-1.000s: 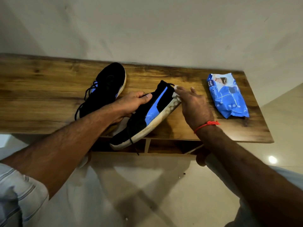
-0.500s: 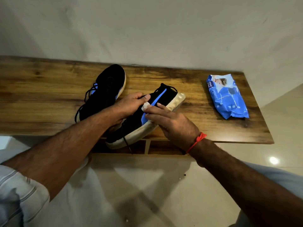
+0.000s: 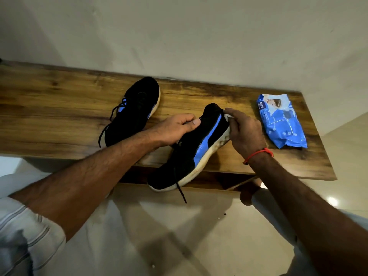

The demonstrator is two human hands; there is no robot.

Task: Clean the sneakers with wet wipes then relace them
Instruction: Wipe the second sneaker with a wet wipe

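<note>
A black sneaker with a blue stripe and a dirty white sole (image 3: 196, 154) lies tilted on its side across the front edge of the wooden bench (image 3: 59, 120), its toe hanging over. My left hand (image 3: 177, 128) grips its upper near the opening. My right hand (image 3: 244, 132) pinches a small white wet wipe (image 3: 228, 117) against the sneaker's heel. One black lace end dangles below the toe. The second black sneaker (image 3: 135, 112) rests flat on the bench behind my left arm, its laces loose.
A blue pack of wet wipes (image 3: 282, 122) lies at the bench's right end. A pale wall rises right behind the bench. Below the bench top is an open shelf, and pale floor tiles lie beneath.
My right hand has moved with the wipe from the middle of the sneaker's side back to the heel. The sneaker shifted slightly in my left hand.
</note>
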